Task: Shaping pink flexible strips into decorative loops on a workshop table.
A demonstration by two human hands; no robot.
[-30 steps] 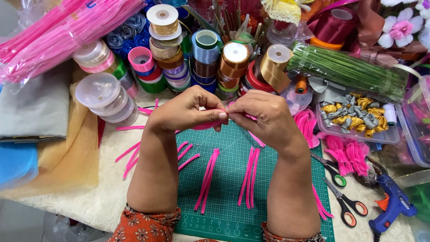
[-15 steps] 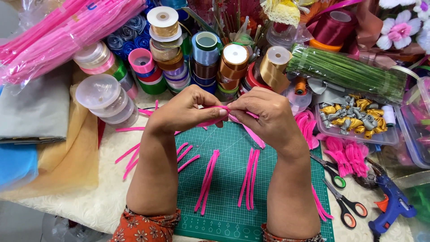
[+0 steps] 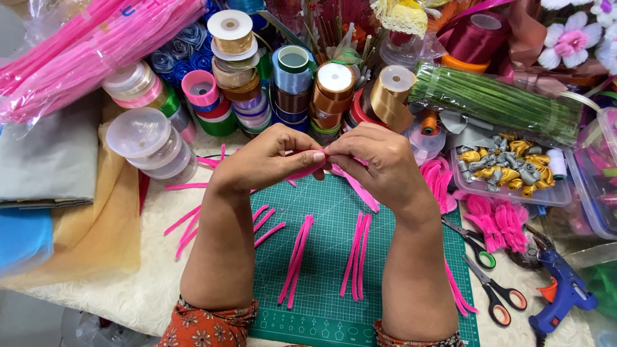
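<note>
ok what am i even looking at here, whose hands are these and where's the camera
There is no machine here. The picture comes from one camera worn on a person's head, looking down at their own two bare hands.

The left hand and the right hand meet above a green cutting mat. Together they pinch a pink pipe cleaner; each has a closed grip on it.

On the mat lie more cut pink pieces. Behind the hands stand many ribbon spools. At the left is a bag of pink stems and a stack of clear round tubs. At the right are a pack of green stems, a tray of gold and silver bows, two pairs of scissors and a blue glue gun.
</note>
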